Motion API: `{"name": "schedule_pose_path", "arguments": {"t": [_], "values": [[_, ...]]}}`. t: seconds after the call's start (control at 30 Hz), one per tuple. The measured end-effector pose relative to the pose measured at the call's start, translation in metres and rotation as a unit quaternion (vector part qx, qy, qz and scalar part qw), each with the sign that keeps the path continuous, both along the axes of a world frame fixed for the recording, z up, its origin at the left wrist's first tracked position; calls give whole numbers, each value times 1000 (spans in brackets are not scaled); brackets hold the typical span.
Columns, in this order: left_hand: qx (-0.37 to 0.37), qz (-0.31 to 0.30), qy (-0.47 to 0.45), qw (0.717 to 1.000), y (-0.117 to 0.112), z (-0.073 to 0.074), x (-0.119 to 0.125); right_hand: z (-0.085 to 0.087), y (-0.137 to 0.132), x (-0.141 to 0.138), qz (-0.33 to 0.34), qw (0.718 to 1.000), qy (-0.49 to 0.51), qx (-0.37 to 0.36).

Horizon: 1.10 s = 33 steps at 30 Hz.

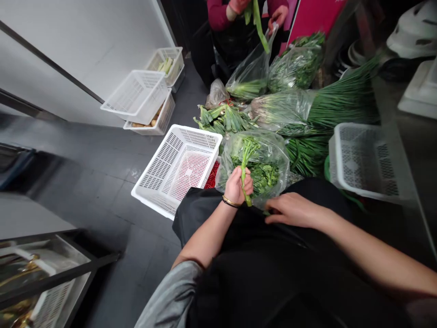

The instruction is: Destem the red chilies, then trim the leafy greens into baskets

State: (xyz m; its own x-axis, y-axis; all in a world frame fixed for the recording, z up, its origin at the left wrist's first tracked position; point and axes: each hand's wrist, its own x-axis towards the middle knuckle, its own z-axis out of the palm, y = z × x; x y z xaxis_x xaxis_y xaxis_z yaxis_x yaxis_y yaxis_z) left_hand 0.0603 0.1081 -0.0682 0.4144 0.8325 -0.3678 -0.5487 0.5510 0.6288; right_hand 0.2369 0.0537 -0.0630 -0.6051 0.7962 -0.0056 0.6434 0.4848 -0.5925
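Observation:
My left hand (238, 186) is closed around a stalk of broccolini (245, 159), held upright with its florets at the top. Just behind it an open clear plastic bag (282, 152) holds more leafy green stems (264, 177). To the right of the stalk, low over my lap, is my right hand (295, 209). Its fingers are curled, with a small bit of green at their tips that is too blurred to name. A white perforated basket (143, 193) stands to the left of the bag, with red chillies (211, 175) showing beneath its right side.
Bundles of long green stalks (344, 100) and leafy greens (225, 119) lie beyond the bag. Another white basket (355, 184) stands at right. Stacked white crates (136, 111) stand by the wall. Opposite, a person in gloves (278, 18) holds greens above a plastic bag (247, 77).

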Motion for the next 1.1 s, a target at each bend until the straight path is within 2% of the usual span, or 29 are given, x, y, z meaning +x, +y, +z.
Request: {"name": "schedule_pose_path", "arguments": {"t": [0.07,0.1,0.17,0.23,0.27,0.37,0.47,0.53,0.57,0.63,0.7,0.73,0.77,0.8,0.87,0.9,0.97,1.03,1.1], "values": [[-44,-64,-54,996,-1,8,-5,3,12,11,-79,991,33,-99],[-59,-88,-69,992,-3,11,-5,6,22,12,-132,977,86,-144],[-65,-122,-87,987,-7,12,-1,11,44,6,-203,928,225,-217],[-48,-135,-81,986,-11,10,5,15,62,-8,-230,887,324,-235],[-32,-124,-61,990,-11,7,8,15,67,-14,-243,881,341,-221],[21,-50,31,998,-13,-1,15,9,73,-23,-285,885,317,-188],[43,-37,51,997,-17,-7,20,2,70,-23,-299,886,296,-197],[24,-34,38,998,-18,-9,23,3,63,-25,-307,906,269,-109],[4,-13,37,999,-17,-9,24,5,58,-28,-289,924,246,-40],[-46,33,46,997,-13,-9,22,11,45,-34,-196,956,205,76],[-96,27,36,994,-8,-6,16,16,34,-36,-106,969,200,100],[-108,0,16,994,-6,-4,12,18,31,-34,-110,968,213,77],[-112,-36,-13,993,-5,0,8,19,30,-30,-147,960,235,35],[-111,-71,-45,990,-5,3,4,20,32,-26,-200,944,262,-22],[-92,-120,-90,984,-7,10,-1,20,42,-18,-291,888,326,-143],[-85,-139,-97,982,-9,12,-2,20,49,-15,-303,862,357,-194],[-77,-169,-93,978,-12,14,-1,21,61,-13,-284,834,400,-252],[-63,-185,-67,978,-13,11,2,21,70,-15,-266,834,403,-268],[-32,-154,-6,988,-14,4,7,19,73,-18,-264,855,368,-254]]}}
